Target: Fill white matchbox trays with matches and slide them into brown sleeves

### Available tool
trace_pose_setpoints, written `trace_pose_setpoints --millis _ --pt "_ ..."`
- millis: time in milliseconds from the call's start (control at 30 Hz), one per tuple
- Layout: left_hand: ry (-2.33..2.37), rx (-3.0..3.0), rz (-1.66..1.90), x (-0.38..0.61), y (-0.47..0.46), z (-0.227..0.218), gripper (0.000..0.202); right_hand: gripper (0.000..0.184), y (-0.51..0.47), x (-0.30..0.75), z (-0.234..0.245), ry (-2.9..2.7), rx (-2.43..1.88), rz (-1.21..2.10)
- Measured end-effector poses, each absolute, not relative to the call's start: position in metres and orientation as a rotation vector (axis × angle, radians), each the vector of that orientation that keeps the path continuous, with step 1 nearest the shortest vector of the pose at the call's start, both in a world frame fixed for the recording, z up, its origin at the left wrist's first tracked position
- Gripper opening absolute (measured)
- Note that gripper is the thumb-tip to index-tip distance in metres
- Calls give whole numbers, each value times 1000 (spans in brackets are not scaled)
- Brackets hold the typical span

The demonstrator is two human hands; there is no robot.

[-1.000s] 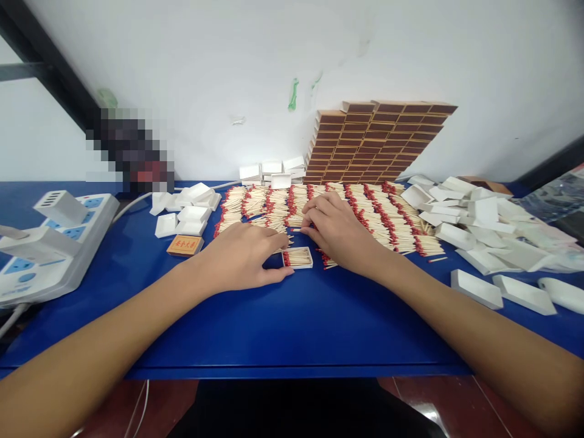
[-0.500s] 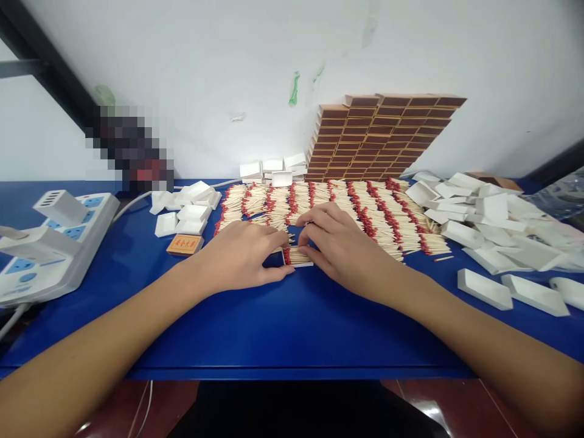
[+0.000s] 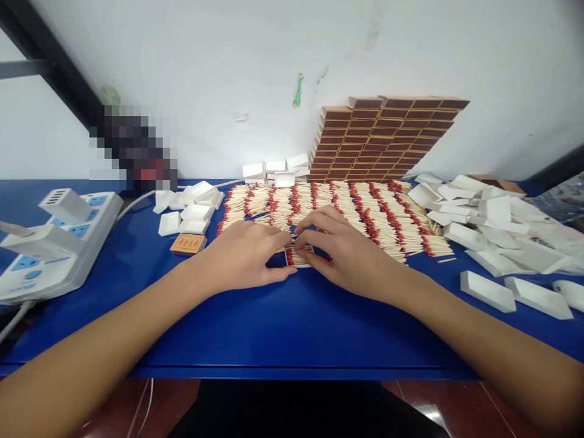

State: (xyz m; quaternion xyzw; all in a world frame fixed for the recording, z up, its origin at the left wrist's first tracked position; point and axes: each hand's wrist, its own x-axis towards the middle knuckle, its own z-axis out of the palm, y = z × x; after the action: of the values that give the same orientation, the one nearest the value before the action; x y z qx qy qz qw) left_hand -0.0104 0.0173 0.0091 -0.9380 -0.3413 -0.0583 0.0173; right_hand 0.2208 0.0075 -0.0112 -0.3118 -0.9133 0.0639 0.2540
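A small white matchbox tray [image 3: 305,266] filled with red-headed matches [image 3: 298,257] lies on the blue table between my hands. My left hand [image 3: 244,254] grips its left end, thumb along the near side and fingers behind. Over the tray's right part, the curled thumb and forefinger of my right hand [image 3: 353,252] come together on the matches, hiding part of them. Just beyond both hands spread rows of loose matches [image 3: 337,194], heads lined up in red bands. An orange matchbox [image 3: 188,244] sits left of my left hand.
Empty white trays lie in a heap [image 3: 495,210] at the right and a smaller group [image 3: 197,213] at the left. A stack of matchboxes [image 3: 387,140] leans by the wall. At the far left is a white power strip [image 3: 91,243] with plugs and a cable.
My right thumb and forefinger have shifted slightly left, further over the matches in the tray. My left hand keeps its hold. The whole view has moved a little.
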Motion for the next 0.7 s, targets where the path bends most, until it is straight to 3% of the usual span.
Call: trace_pose_setpoints --millis 300,500,700 --pt "-1077 -2923 -176 -11 18 8 32 16 12 225 -11 -2464 -859 165" --pt "-1079 -2927 -175 -11 18 9 33 20 29 233 -19 -2395 -1020 -96" --pt "-1079 -2923 -177 -11 17 9 34 26 38 235 -24 -2416 -1031 -112"
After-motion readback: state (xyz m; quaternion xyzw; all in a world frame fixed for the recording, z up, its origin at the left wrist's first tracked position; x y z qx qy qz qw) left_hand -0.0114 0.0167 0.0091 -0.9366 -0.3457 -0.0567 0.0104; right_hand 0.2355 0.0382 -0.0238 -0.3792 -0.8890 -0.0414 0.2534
